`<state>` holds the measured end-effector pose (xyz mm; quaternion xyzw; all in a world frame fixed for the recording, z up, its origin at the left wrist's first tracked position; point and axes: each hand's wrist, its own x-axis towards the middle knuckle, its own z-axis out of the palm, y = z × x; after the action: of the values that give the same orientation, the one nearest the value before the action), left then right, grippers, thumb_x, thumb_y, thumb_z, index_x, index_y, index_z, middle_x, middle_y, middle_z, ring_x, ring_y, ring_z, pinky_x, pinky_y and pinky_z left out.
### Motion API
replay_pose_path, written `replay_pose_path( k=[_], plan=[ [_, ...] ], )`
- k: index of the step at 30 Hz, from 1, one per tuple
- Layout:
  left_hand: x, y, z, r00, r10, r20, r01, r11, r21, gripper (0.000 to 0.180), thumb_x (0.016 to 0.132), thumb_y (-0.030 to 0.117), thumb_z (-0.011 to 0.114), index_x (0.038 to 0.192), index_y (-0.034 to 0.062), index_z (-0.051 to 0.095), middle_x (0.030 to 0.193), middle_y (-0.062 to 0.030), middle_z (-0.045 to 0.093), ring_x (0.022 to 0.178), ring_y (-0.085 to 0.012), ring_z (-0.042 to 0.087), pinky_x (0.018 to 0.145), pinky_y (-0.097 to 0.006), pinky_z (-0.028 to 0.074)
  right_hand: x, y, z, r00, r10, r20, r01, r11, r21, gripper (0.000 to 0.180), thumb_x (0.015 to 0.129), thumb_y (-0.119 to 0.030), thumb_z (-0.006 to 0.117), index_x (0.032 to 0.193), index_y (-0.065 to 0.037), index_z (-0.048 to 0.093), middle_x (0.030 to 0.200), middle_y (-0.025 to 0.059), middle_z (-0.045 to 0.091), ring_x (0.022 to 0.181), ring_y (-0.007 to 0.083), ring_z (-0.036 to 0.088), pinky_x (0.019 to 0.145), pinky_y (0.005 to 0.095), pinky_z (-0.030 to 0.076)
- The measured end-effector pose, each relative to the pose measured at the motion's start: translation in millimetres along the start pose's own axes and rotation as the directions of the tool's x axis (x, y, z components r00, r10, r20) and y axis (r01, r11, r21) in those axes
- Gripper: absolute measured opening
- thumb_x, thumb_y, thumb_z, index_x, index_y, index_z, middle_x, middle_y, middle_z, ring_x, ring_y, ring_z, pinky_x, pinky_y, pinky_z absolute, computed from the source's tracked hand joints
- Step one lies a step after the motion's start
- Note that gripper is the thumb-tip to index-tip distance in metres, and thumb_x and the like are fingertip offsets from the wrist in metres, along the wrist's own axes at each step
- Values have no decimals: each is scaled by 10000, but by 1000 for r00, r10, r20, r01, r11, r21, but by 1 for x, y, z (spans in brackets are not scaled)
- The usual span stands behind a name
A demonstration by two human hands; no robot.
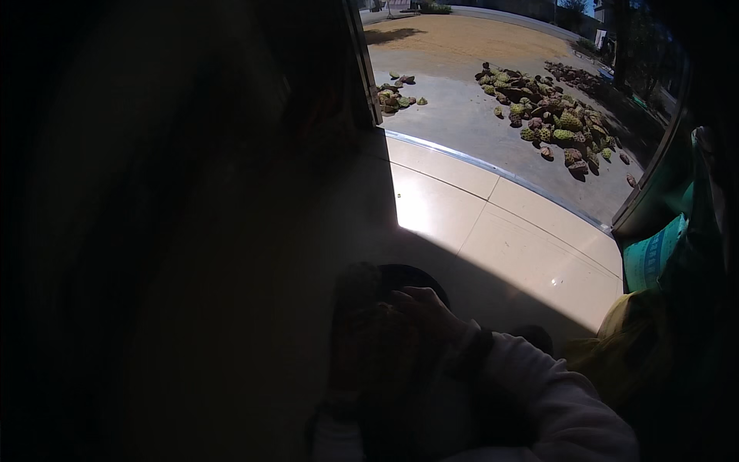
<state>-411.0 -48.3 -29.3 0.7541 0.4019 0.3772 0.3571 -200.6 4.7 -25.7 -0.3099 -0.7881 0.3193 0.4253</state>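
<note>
Deep shade covers the lower middle. My right hand (427, 310) reaches in from the lower right, its fingers bent inward; whatever they hold is lost in the dark. A dark band (479, 350) circles that wrist below a pale sleeve (550, 393). Behind the hand shows the curved rim of a dark round container (422, 273). To the hand's left is a dim, blurred shape (358, 279) that I cannot make out. Part of a pale left cuff (339, 435) shows at the lower edge, but my left hand's fingers are hidden in darkness.
Beyond the metal door sill (493, 167), green and brown lotus pods (566, 115) lie heaped, with a smaller pile (394, 98) at left. Yellow grain (469, 38) covers the ground farther back. A green sack (654, 254) and a yellowish sack (627, 323) stand at right. Pale tiles (500, 239) catch sunlight.
</note>
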Motion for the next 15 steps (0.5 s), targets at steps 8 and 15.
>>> replay_pose_path(
  k=[8,15],
  plan=[
    [16,-10,5,847,-461,-265,228,765,-602,413,861,111,699,1239,49,546,1187,-90,591,1107,-200,575,954,-327,481,7,12,-17,839,522,153,-482,584,653,231,966,-233,576,1019,-16,634,816,43,639,708,118,608,625,260,496],
    [24,-1,10,871,-301,-388,169,925,-339,349,787,53,763,1105,34,619,1061,-64,640,993,-156,610,874,-292,499,7,-13,7,864,502,37,-503,859,96,439,904,-396,653,806,32,656,649,116,610,603,131,581,569,306,456]
  ],
)
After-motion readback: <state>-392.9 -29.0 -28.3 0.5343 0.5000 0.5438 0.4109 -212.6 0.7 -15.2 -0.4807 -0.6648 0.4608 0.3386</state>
